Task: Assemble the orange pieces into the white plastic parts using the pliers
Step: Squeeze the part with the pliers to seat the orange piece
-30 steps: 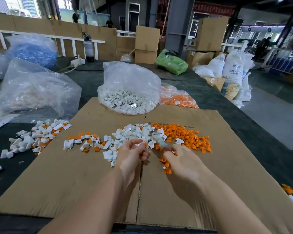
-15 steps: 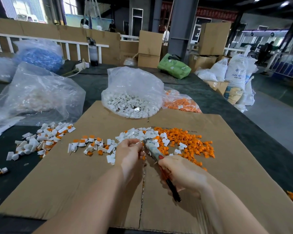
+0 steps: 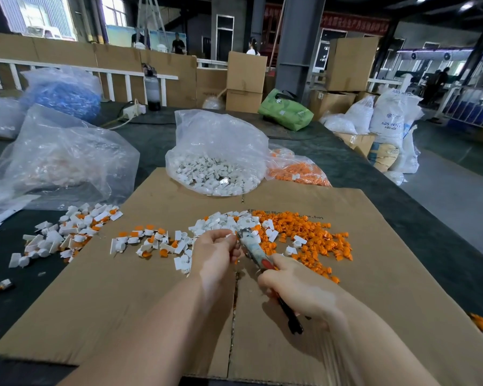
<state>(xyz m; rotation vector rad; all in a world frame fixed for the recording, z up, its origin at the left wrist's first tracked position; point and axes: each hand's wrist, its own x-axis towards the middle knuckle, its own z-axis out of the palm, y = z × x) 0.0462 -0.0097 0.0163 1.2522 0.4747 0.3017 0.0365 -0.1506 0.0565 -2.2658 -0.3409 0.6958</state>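
Nearest, two bare forearms reach out over a flattened cardboard sheet point(image 3: 346, 316) laid on the dark worktop point(image 3: 388, 190). The right hand point(image 3: 296, 288) is clenched round the handles of the pliers point(image 3: 255, 253), whose dark grip ends jut back toward the wrist while the metal nose points up and left. The left hand point(image 3: 215, 253) meets that nose with its fingertips pinched together, apparently on a small white piece; the piece itself is too hidden to be sure of. Just beyond the hands lie a heap of white plastic parts point(image 3: 229, 221) and, to its right, a spread of orange pieces point(image 3: 313, 238). A line of joined white-and-orange units point(image 3: 148, 242) runs leftward, with a further pile point(image 3: 67, 232) off the cardboard's edge. Farther back sit a clear bag of white parts point(image 3: 215, 160) and a bag of orange ones point(image 3: 296, 168). The risk here, as I judge it, is the squeeze: the pliers' nose sits right against the left fingertips, so a slip could nip skin, and an off-centre bite could skew the orange piece or flick the small part away into the loose heaps.
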